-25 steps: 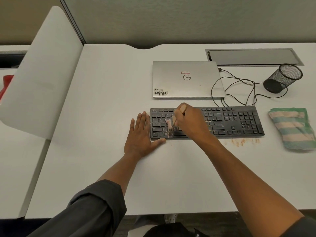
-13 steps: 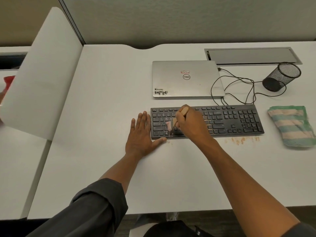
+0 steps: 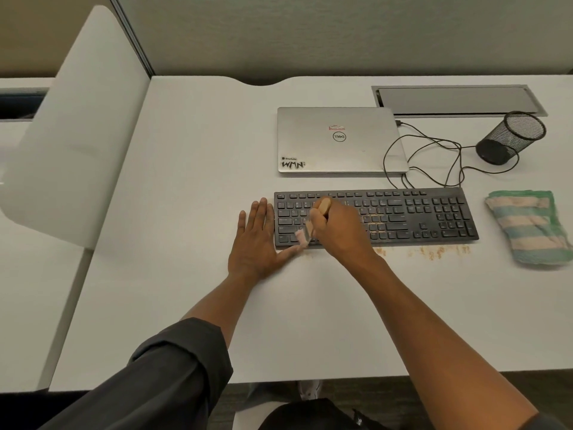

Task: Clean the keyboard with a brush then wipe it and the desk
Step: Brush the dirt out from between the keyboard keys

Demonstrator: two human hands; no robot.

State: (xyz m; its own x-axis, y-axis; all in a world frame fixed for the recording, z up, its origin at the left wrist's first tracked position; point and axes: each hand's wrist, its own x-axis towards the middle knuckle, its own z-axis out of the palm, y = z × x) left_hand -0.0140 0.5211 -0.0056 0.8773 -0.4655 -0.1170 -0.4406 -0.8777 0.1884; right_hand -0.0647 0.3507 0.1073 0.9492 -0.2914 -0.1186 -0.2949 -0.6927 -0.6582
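**A:** Where do we stand on the cleaning?

**B:** We judge we are in the brushing step. Our right hand [image 3: 336,226] is curled round the small wooden-handled brush with pale bristles [image 3: 310,228], and the bristles sit on the near rows at the left end of the flat black plastic keyboard [image 3: 403,217]. Our left hand [image 3: 255,240] lies flat, fingers straight, on the white desk [image 3: 186,212], pressed against the keyboard's left edge with the thumb along its near corner.

**A:** What looks done?

**B:** Orange-brown crumbs [image 3: 434,252] lie on the desk just beside the keyboard's near edge, towards the right, so some dirt appears to be swept off already. A few specks show between the middle keys, so we think brushing is not finished.

**A:** And what is left?

**B:** Both wipes, by our reading. The folded green-and-beige striped cloth [image 3: 531,226] lies untouched at the right, near the keyboard's right end but apart from it.

**A:** Give us the count.

**B:** One keyboard, one brush, one cloth. Further off, one closed silver laptop [image 3: 341,141], one black wire-mesh pen cup [image 3: 511,136] lying tipped on its side, one tangle of thin black cable [image 3: 434,159] whose strands we cannot count, and one grey metal hatch [image 3: 459,99] set in the far desk. Two hands, both in view.
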